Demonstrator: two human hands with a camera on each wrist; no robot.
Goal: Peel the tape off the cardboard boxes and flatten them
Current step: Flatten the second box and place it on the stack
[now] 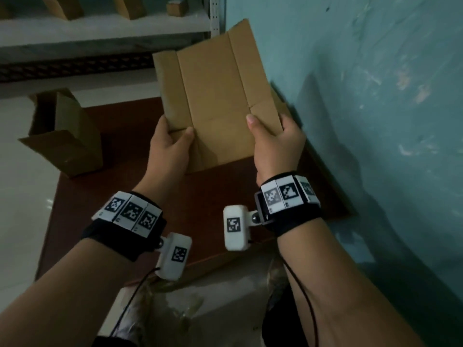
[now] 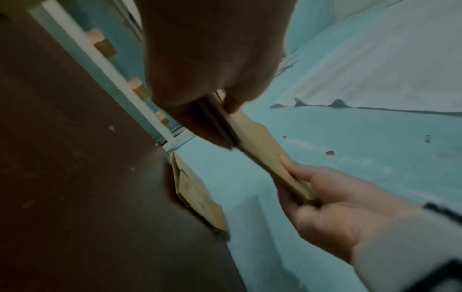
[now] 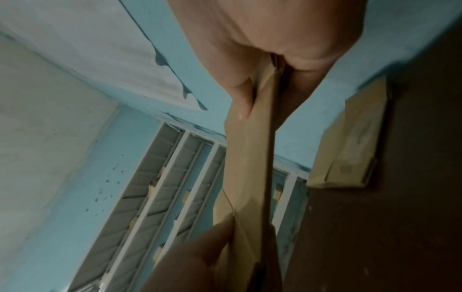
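The flattened cardboard box (image 1: 215,96) was held up between both hands, above a dark brown table (image 1: 105,196) and close to a blue-green wall (image 1: 375,96). The left hand (image 1: 170,149) pinched the box's lower left edge, thumb laid flat over the near face and the remaining fingers curled out of sight behind the panel. The right hand (image 1: 275,144) gripped the lower right edge the same way, thumb pressed on the front face with its tip pointing up and the other fingers wrapped round the back. From the thumbs the panel rose upward and away, its creases running lengthwise, and its bottom edge hung below both thumbs, between the two wrists. The left wrist view showed the box edge-on, sandwiched between thumb and fingers. Beyond the right fingers, against the wall, other flat cardboard (image 2: 197,199) lay on the table. Left of the left hand, an open box (image 1: 65,131) stood well apart on the pale floor.
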